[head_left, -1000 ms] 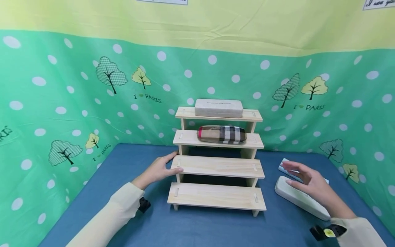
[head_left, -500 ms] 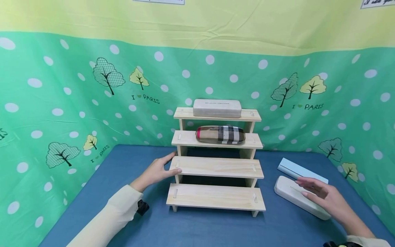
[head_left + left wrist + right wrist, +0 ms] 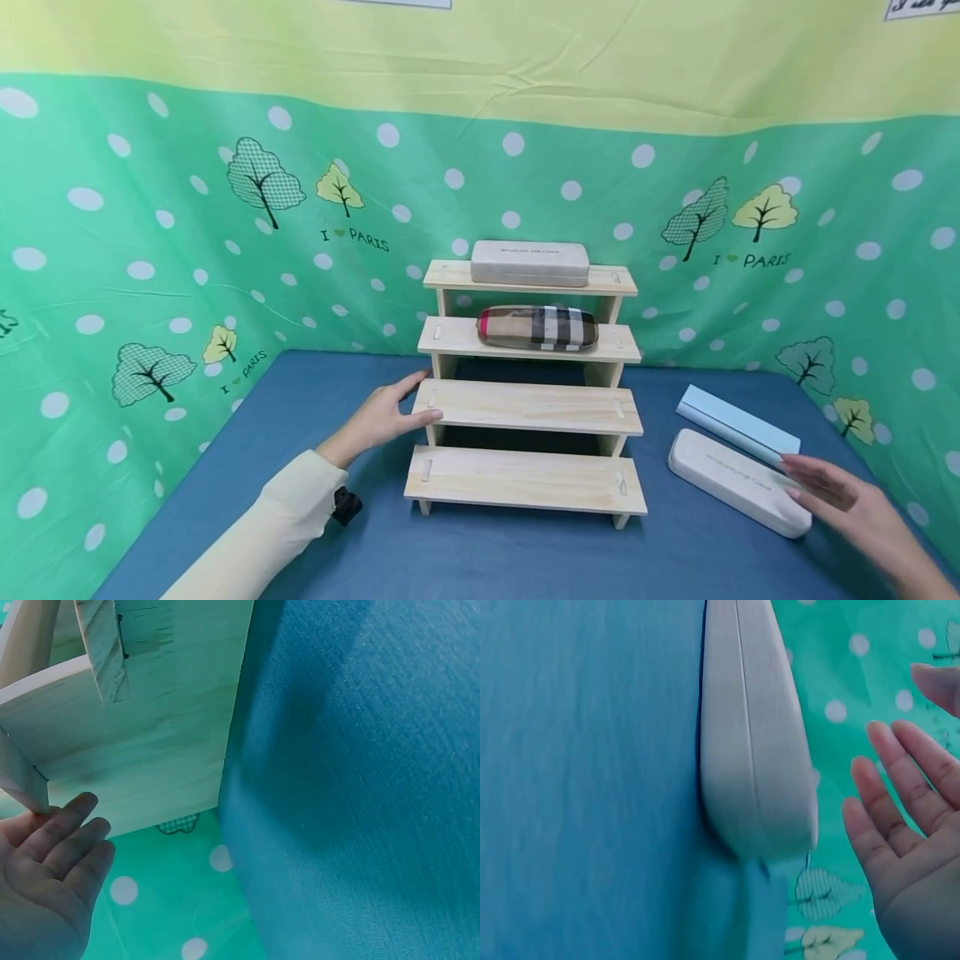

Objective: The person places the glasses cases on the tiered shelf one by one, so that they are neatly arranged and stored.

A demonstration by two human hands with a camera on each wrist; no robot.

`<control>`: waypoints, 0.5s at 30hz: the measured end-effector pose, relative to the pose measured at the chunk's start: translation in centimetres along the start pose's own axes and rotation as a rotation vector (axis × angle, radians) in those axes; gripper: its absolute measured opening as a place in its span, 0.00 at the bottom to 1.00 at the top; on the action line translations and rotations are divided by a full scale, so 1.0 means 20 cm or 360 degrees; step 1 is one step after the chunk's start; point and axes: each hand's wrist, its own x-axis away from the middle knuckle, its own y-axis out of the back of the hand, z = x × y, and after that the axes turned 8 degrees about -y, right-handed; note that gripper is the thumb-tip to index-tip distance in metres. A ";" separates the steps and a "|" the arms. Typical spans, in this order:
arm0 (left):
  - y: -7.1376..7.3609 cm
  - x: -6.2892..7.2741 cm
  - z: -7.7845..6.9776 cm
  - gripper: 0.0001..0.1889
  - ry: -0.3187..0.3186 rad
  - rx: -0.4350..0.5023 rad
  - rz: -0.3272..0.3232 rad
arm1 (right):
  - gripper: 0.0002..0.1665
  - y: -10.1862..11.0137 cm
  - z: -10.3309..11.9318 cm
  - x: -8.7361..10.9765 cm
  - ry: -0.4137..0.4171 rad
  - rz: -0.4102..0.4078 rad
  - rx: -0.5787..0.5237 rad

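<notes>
My left hand (image 3: 377, 422) holds the left end of a wooden step shelf (image 3: 525, 407) at its second step from the bottom, thumb in front and fingers behind. In the left wrist view its other fingers (image 3: 79, 851) extend past the board's end. My right hand (image 3: 858, 508) hovers, fingers apart, near the close end of a white glasses case (image 3: 738, 482) on the table. A gap shows between that hand and the case in the right wrist view. Just behind the white case lies a light blue oblong case (image 3: 738, 421).
On the shelf's top step sits a grey-white glasses case (image 3: 529, 263). A plaid pouch (image 3: 537, 327) lies one step below. A blue cloth covers the table (image 3: 480, 554), and a green dotted curtain (image 3: 420, 183) hangs behind and at the sides.
My right hand has moved back and to the right, from above the two cases to the white case's close end. The left hand keeps its place on the shelf.
</notes>
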 end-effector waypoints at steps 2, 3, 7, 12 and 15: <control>0.00 0.00 0.00 0.44 0.0007 0.0005 -0.0005 | 0.44 0.02 -0.03 -0.01 -0.0096 0.0047 0.0050; -0.01 0.00 0.00 0.44 0.0006 0.0007 -0.0005 | 0.46 0.02 -0.04 -0.01 -0.0133 0.0070 0.0062; -0.01 0.00 0.01 0.44 0.0001 0.0015 -0.0011 | 0.51 0.02 -0.08 -0.03 -0.0217 0.0149 0.0098; -0.02 0.00 0.01 0.43 0.0000 0.0030 -0.0018 | 0.55 0.01 -0.10 -0.05 -0.0315 0.0238 0.0120; -0.02 0.00 0.01 0.42 -0.0006 0.0054 -0.0022 | 0.57 0.01 -0.10 -0.06 -0.0392 0.0305 0.0131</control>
